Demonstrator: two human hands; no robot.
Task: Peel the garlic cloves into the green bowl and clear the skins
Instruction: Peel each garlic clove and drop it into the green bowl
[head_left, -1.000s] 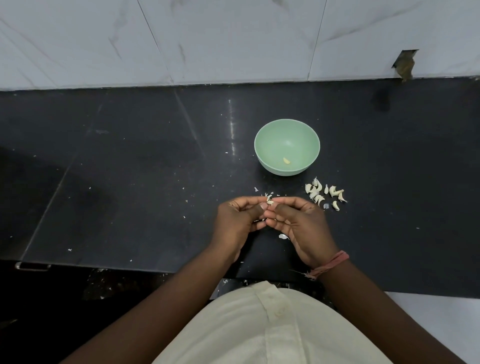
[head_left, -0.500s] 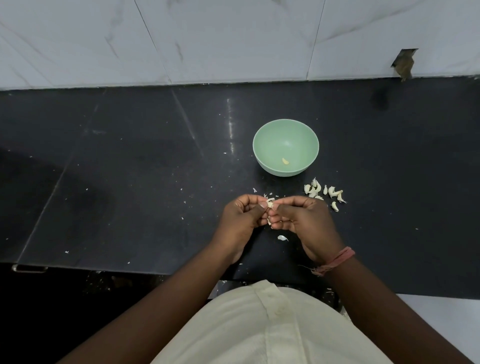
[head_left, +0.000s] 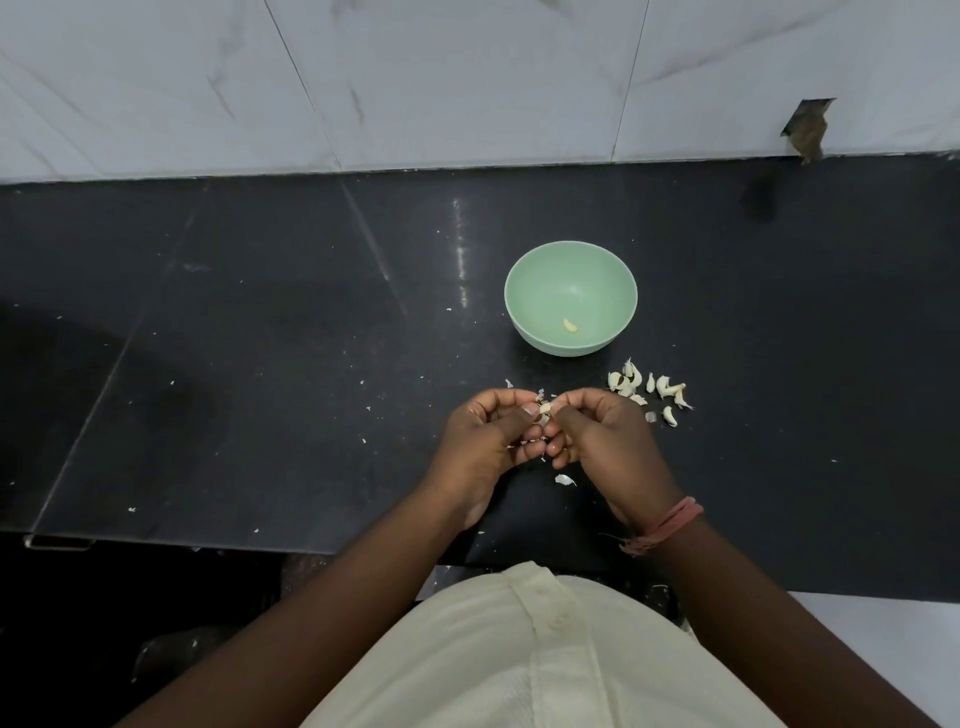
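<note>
Garlic clove (head_left: 544, 408), small, light, firm under loose papery skin that looks apt to tear, pinched at its ends between left hand (head_left: 485, 441) and right hand (head_left: 605, 441) above the tabletop's (head_left: 260, 364) near edge, short of the green bowl (head_left: 524, 312).

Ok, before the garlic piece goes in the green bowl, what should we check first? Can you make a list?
1. Garlic clove pinched between left hand and right hand: ok.
2. Skin fully off that clove: cannot tell, fingers hide most of it.
3. Green bowl upright, just beyond the hands: ok.
4. Room in the bowl: ok, only one peeled clove inside.
5. Unpeeled cloves waiting on the counter, right of the hands: ok.
6. Skins cleared: not ok, a loose skin and small flakes lie on the counter.
</note>
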